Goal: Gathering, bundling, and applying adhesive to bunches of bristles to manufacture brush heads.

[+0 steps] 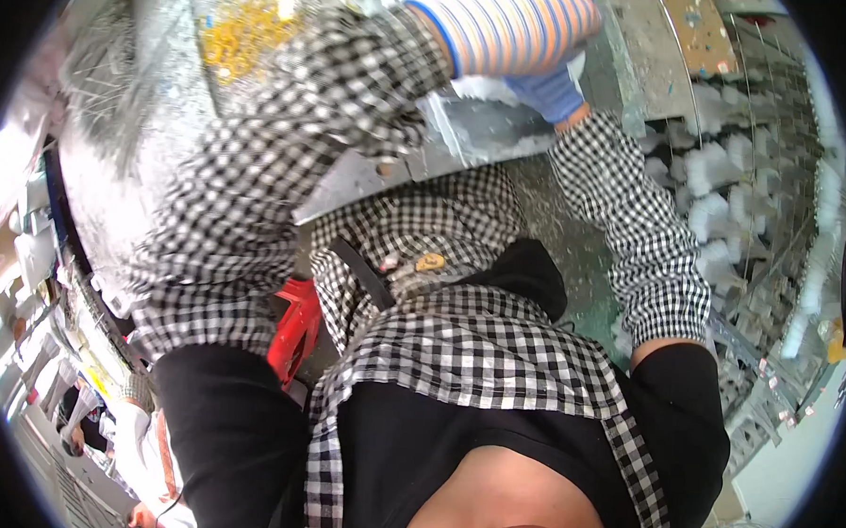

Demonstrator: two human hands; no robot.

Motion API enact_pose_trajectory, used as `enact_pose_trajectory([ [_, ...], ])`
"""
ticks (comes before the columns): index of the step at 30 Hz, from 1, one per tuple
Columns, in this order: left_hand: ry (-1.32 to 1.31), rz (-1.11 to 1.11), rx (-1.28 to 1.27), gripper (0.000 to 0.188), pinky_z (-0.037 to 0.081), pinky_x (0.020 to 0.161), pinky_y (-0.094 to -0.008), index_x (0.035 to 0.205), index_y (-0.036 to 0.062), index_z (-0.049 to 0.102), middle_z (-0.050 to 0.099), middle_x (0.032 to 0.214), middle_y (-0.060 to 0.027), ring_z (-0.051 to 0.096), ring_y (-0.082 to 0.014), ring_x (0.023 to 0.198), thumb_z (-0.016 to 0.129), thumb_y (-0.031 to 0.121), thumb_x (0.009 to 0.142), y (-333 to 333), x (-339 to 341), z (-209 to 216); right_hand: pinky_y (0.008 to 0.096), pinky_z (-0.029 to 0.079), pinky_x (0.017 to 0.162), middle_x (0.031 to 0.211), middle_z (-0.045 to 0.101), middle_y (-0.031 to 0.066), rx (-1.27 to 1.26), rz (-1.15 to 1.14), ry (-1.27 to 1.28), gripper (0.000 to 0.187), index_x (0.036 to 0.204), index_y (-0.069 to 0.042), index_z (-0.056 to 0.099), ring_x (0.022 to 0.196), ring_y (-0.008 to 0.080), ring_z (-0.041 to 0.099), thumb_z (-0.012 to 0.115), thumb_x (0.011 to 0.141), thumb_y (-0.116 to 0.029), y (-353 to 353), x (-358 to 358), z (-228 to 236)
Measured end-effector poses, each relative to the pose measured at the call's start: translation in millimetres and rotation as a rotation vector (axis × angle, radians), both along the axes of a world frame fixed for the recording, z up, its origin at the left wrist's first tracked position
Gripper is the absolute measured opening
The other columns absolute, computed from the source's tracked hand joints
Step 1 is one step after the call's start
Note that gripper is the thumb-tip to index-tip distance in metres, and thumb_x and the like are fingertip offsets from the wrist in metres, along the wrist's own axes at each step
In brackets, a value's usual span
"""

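Observation:
My left hand (513, 32), in a glove with orange, white and blue stripes, reaches over the worktable at the top of the view. Its fingers are cut off or hidden near the upper edge. Partly behind it is my right hand (548, 92) in a blue glove, and its fingers are covered too. Below both hands lies a shiny, clear-looking sheet or tray (490, 135) at the table's near edge. Something white shows between the gloves and this surface. Whether either hand holds anything is hidden.
Yellow bits (244, 39) lie heaped on the table at the left, beside blurred grey strands (110, 80). Wire racks with several whitish pieces (715, 173) stand at the right. A red stool (295, 329) is by my left side. Another person's sleeve (137, 431) shows at the lower left.

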State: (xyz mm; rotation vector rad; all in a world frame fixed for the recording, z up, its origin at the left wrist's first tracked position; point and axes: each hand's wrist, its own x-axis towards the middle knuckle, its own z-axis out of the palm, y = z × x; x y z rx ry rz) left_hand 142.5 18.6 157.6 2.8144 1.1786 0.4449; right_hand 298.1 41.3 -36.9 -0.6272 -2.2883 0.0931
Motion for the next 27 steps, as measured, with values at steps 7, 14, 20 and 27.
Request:
enact_pose_trajectory([
  [7,-0.129,0.086,0.005,0.086,0.048,0.101,-0.0485,0.147,0.0106,0.045,0.064,0.124,-0.0112,0.061,-0.0336,0.117,0.083,0.037,0.074,-19,-3,-9,0.0390,0.041,0.110,0.144,0.047,0.0164,-0.262,0.058,0.078,0.065,0.144,-0.005,0.041,0.136,0.0269,0.045,0.070,0.091,-0.028,-21,-8,6],
  [14,-0.795,0.362,-0.052,0.073,0.048,0.104,-0.0452,0.126,0.0084,0.061,0.062,0.132,-0.0128,0.059,-0.0324,0.122,0.091,0.025,0.061,-75,-37,-45,0.0391,0.042,0.109,0.143,0.049,0.0163,-0.362,0.347,0.073,0.060,0.140,-0.004,0.046,0.133,0.0280,0.048,0.072,0.089,-0.024,-42,-30,51],
  [20,-0.642,0.476,0.125,0.039,0.045,0.103,-0.0469,0.098,0.0083,0.066,0.068,0.120,-0.0091,0.058,-0.0360,0.122,0.082,0.027,0.068,-111,-93,-35,0.0407,0.044,0.106,0.125,0.063,0.0138,-0.428,0.455,0.071,0.057,0.131,-0.009,0.058,0.121,0.0313,0.058,0.079,0.079,-0.022,-48,-103,101],
  [27,0.495,0.548,-0.253,0.017,0.051,0.077,-0.0418,0.099,0.0124,0.067,0.070,0.087,-0.0047,0.069,-0.0262,0.085,0.067,0.022,0.084,-150,-130,-35,0.0434,0.051,0.097,0.105,0.070,0.0125,-0.371,0.308,-0.399,0.032,0.114,-0.015,0.073,0.105,0.0299,0.064,0.065,0.087,-0.032,4,-180,113],
])
